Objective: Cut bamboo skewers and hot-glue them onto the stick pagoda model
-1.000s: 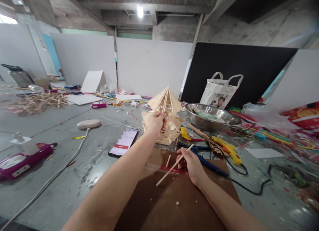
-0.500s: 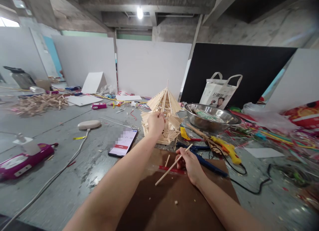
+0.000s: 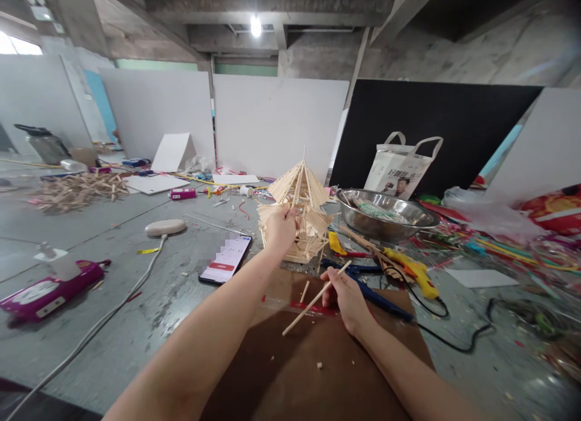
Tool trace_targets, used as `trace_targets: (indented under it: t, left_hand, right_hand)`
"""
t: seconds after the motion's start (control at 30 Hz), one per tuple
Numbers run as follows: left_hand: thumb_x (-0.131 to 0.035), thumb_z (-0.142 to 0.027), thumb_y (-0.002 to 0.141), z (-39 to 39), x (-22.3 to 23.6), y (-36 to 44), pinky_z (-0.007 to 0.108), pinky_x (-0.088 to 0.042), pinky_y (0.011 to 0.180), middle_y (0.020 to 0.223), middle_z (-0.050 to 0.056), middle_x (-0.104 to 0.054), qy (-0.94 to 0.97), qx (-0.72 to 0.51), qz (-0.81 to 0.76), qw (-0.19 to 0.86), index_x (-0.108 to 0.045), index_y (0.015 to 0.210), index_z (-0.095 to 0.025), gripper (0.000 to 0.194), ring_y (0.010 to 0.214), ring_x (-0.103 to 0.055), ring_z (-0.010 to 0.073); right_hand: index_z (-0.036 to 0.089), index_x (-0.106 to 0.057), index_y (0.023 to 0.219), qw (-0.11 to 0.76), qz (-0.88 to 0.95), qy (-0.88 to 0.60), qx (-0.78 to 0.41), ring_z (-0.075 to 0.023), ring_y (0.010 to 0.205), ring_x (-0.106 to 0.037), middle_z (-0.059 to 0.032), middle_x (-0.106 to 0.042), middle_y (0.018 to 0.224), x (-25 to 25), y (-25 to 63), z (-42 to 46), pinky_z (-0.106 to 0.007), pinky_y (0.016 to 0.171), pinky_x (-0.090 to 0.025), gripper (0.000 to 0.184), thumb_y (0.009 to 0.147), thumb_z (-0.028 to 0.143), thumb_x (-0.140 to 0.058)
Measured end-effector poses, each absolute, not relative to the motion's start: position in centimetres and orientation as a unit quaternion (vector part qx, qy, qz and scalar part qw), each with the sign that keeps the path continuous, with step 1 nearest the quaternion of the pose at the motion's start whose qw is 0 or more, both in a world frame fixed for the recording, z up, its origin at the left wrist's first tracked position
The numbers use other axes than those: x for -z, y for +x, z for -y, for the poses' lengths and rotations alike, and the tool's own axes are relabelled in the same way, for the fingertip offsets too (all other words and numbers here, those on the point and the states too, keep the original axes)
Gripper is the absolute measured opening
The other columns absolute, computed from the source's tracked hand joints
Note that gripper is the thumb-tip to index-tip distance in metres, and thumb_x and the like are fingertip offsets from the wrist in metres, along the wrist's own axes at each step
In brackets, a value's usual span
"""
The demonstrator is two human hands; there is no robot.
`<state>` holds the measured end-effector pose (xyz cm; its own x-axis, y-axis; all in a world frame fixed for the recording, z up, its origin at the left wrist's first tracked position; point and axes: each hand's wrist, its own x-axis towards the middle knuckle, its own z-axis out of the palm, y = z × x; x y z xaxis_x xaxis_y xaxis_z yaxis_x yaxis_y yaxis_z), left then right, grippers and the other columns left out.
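A small house built of pale wooden sticks [image 3: 305, 198] stands on the grey floor ahead of me. My left hand [image 3: 280, 230] reaches out to it, fingers pinched on one stick that leans against its pointed roof. My right hand [image 3: 343, 294] rests over the brown board [image 3: 313, 372] near me, closed on a long loose wooden stick [image 3: 313, 301] that slants down to the left. A short stick piece and a clear ruler with red markings [image 3: 299, 304] lie on the board beside that hand.
A phone [image 3: 226, 258] with a lit screen lies left of the house. A steel bowl [image 3: 381, 212], a yellow glue gun [image 3: 412, 270] with black cable, blue pliers [image 3: 363, 286] and coloured clutter sit right. A purple device [image 3: 45, 290] and white cable lie left; a stick pile lies far left.
My left hand has slid slightly lower along the stick on the roof. My right hand and its stick have hardly moved.
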<state>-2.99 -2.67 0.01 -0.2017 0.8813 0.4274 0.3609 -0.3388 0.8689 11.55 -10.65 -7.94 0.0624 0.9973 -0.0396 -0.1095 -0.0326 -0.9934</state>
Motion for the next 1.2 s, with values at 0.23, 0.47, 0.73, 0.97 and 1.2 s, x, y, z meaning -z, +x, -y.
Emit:
trace_targets:
  t: [0.23,0.47,0.73,0.97,1.2]
  left_hand:
    - [-0.039,-0.035,0.077,5.7,1.7,-4.6,0.02,-0.026,0.044,0.047,-0.001,-0.05,0.637,-0.539,-0.483,0.263,-0.056,0.057,-0.015,0.033,0.042,-0.038,0.0075]
    - [-0.043,-0.037,0.075,8.1,3.4,-4.9,0.019,-0.023,0.039,0.046,-0.003,-0.046,0.607,-0.51,-0.455,0.405,-0.061,0.075,-0.014,0.029,0.036,-0.03,0.0051]
    - [-0.041,-0.038,0.078,9.5,4.2,-4.7,0.019,-0.025,0.042,0.047,-0.003,-0.046,0.649,-0.469,-0.456,0.389,-0.062,0.079,-0.014,0.032,0.041,-0.033,0.0061]
    - [-0.039,-0.038,0.078,9.8,5.1,-4.4,0.02,-0.029,0.048,0.047,-0.003,-0.046,0.69,-0.415,-0.474,0.356,-0.062,0.074,-0.014,0.033,0.045,-0.037,0.0082]
    - [-0.039,-0.036,0.077,10.3,5.3,-4.0,0.02,-0.029,0.048,0.048,-0.003,-0.046,0.697,-0.374,-0.487,0.371,-0.062,0.077,-0.012,0.033,0.046,-0.039,0.0089]
  right_hand:
    - [0.018,-0.052,0.065,0.619,0.412,-0.453,-0.492,-0.009,0.032,-0.044,0.0042,-0.048,0.036,6.6,13.0,10.0,-0.022,0.035,-0.034,0.033,0.068,0.05,-0.055]
    - [0.018,-0.05,0.07,0.622,0.396,-0.489,-0.467,-0.007,0.035,-0.047,0.0038,-0.055,0.049,6.3,14.2,9.3,-0.021,0.037,-0.037,0.035,0.066,0.052,-0.055]
    - [0.016,-0.055,0.071,0.437,0.476,-0.573,-0.505,-0.0094,0.031,-0.049,-0.0046,-0.064,0.058,6.9,13.6,9.5,-0.02,0.03,-0.033,0.038,0.072,0.053,-0.046]
    - [0.017,-0.054,0.041,0.232,0.622,-0.632,-0.399,-0.0096,0.028,-0.04,-0.0026,-0.05,0.032,4.1,15.9,10.0,-0.022,0.034,-0.024,0.036,0.061,0.046,-0.061]
    - [0.02,-0.059,0.076,-0.016,0.711,-0.703,0.008,-0.0265,0.082,-0.057,-0.0087,-0.064,0.087,2.4,19.4,9.7,-0.03,0.058,-0.034,0.022,0.068,0.04,-0.051]
